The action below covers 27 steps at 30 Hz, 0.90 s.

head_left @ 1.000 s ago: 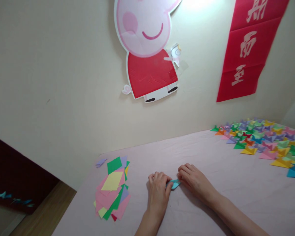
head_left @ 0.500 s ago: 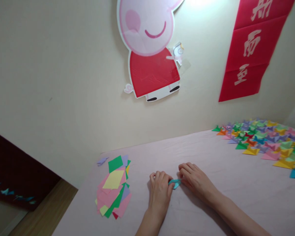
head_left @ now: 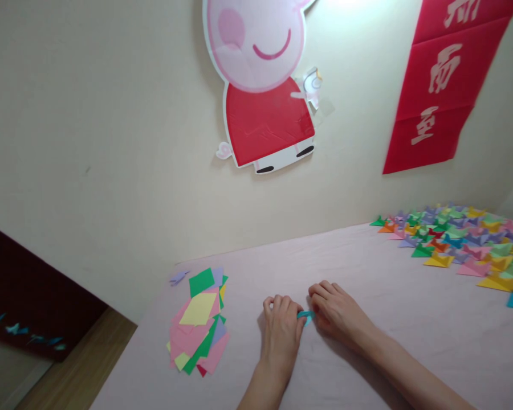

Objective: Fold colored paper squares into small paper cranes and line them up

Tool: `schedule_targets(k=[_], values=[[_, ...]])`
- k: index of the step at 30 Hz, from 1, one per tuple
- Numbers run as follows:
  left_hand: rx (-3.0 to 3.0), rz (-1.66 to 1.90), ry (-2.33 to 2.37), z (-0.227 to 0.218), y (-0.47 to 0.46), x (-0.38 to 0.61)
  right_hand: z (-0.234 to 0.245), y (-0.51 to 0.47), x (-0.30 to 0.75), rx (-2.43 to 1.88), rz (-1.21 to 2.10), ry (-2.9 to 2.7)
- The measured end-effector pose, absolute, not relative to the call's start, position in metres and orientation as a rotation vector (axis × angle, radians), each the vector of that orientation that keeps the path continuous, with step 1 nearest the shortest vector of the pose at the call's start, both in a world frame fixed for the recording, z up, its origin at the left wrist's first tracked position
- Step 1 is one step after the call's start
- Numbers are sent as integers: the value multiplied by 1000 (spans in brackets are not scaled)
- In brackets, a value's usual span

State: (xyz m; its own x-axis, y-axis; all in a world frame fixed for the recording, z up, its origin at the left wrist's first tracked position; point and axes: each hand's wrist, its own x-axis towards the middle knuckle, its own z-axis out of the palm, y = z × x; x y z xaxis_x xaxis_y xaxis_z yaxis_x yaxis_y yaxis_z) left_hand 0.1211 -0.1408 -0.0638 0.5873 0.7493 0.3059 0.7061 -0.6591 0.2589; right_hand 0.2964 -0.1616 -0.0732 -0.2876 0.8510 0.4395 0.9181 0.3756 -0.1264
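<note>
A small folded piece of blue paper (head_left: 306, 315) lies between my two hands, low over the pink cloth-covered table (head_left: 337, 381). My left hand (head_left: 282, 322) is closed, pinching the left end of the paper between thumb and fingers. At the paper's other end, the curled fingers of my right hand (head_left: 336, 307) grip it, and they partly hide it. Left of my hands lies a loose pile of coloured paper sheets (head_left: 199, 310) in pink, green, yellow and purple.
Many folded paper figures (head_left: 465, 242) stand in rows at the back right. A purple folded paper (head_left: 179, 278) lies beyond the pile. Behind the table, the wall carries a pink pig cutout (head_left: 269, 119) and a red banner (head_left: 448, 85).
The blue paper shows less of its surface between my fingers. My hands have come slightly closer together; the view has shifted a little.
</note>
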Motion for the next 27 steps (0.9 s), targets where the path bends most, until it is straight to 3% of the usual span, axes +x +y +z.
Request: schedule_targets(k=[12, 27], values=[[2705, 644, 1214, -64, -141, 120, -64, -165, 312, -1406, 174, -2162], [2631, 713, 1208, -62, -142, 121, -71, -162, 308, -1438, 20, -2182]])
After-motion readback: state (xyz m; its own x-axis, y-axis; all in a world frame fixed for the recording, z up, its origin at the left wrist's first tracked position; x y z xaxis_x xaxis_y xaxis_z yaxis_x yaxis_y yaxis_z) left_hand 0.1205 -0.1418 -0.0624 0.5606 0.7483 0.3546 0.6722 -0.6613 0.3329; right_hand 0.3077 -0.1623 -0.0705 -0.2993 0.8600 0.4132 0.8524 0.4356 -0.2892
